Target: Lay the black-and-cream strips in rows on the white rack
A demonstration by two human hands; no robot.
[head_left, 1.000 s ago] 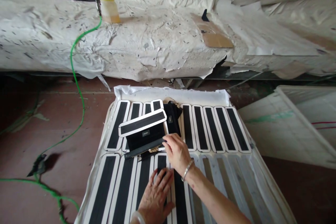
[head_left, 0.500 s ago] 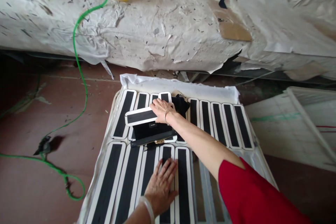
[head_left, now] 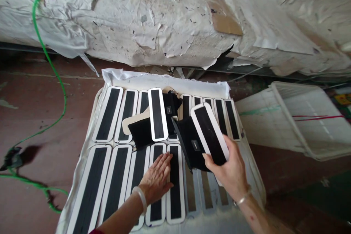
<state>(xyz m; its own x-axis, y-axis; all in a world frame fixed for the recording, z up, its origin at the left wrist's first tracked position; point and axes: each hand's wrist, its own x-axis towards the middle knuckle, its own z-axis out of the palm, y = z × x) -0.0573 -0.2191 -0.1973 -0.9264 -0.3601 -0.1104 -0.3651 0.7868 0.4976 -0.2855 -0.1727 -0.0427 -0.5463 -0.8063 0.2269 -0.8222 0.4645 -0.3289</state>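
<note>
My right hand (head_left: 231, 166) grips a white-edged black panel (head_left: 210, 131) by its lower right end, thumb on top. Black fabric with a small label (head_left: 189, 137) hangs out from that panel's left side. My left hand (head_left: 156, 173) lies flat, fingers stretched, across two white-edged black panels (head_left: 175, 193) in the front row. Behind it, another loose panel (head_left: 157, 113) rests on top of the back row. Around that one are a beige rounded piece (head_left: 128, 124) and a folded black piece (head_left: 141, 133).
Several similar panels (head_left: 108, 115) line the cloth-covered board (head_left: 203, 223) in two rows, with bare greyish strips (head_left: 192, 190) at front right. A stained covered surface (head_left: 123, 25) runs along the back. A green hose (head_left: 59, 76) trails left; a white bin (head_left: 290, 124) stands right.
My right hand has drawn back toward me and right, lifting a panel with black fabric off the pile. My left hand stays flat on the panels. The view has shifted right.
</note>
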